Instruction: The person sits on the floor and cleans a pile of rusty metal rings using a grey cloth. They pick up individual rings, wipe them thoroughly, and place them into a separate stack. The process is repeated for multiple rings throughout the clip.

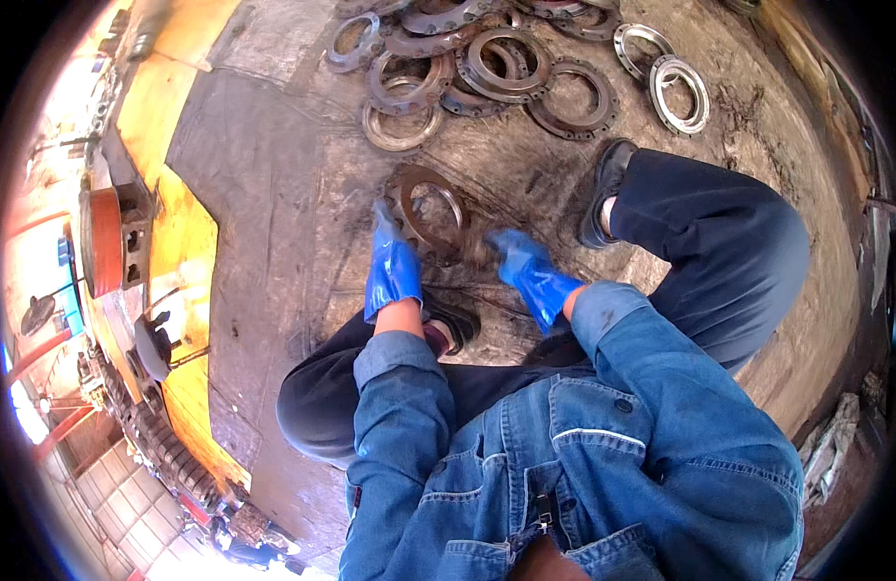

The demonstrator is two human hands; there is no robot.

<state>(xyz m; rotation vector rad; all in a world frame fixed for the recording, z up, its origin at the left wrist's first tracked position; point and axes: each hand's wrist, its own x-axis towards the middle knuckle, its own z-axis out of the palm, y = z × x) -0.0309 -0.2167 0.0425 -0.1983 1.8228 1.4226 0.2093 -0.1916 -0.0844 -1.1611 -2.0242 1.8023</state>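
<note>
A brown, rusty-looking metal ring [405,184] with a brighter inner rim is in front of me and looks tilted. My left hand [392,261], in a blue rubber glove, is at the ring's near left edge. Its fingers appear closed on that edge, though part of the grip is hidden. To the right of the ring is my right hand [527,263], in a matching blue glove. A gap separates it from the ring, and motion blur smears its fingertips.
Beyond the ring lies a heap of rusty metal rings [576,124]. Two brighter rings [700,97] rest at its right. My shoes [612,179] flank the work spot on the stained floor [264,194]. Yellow sheeting [188,237] and a concrete block [135,237] are at the left.
</note>
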